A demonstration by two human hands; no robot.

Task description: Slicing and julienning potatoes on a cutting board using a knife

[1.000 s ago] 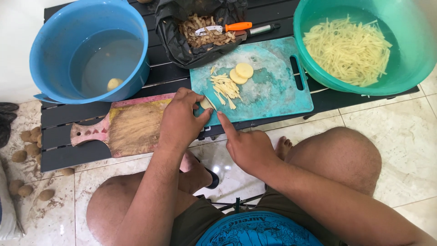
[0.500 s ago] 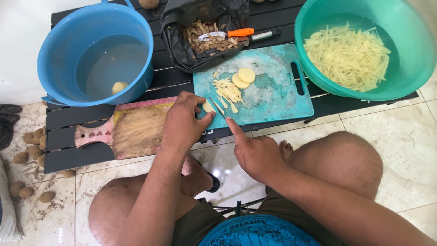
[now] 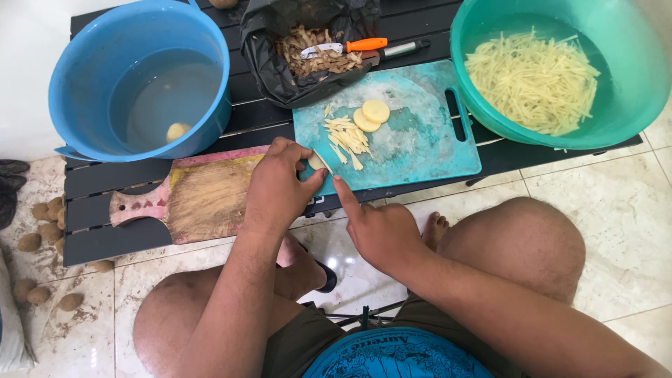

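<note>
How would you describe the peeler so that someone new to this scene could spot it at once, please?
Start at the teal cutting board in the middle of the dark table. Just beyond its far edge sits a black bag of brown peelings, between the blue tub and the green tub. The peeler lies on those peelings; its bright orange handle sets it apart.

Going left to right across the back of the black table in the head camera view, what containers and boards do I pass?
Round blue plastic tub holding water and one peeled potato → black plastic bag of potato peelings → teal plastic cutting board with potato slices and sticks → round green plastic basin full of cut potato sticks.
</note>
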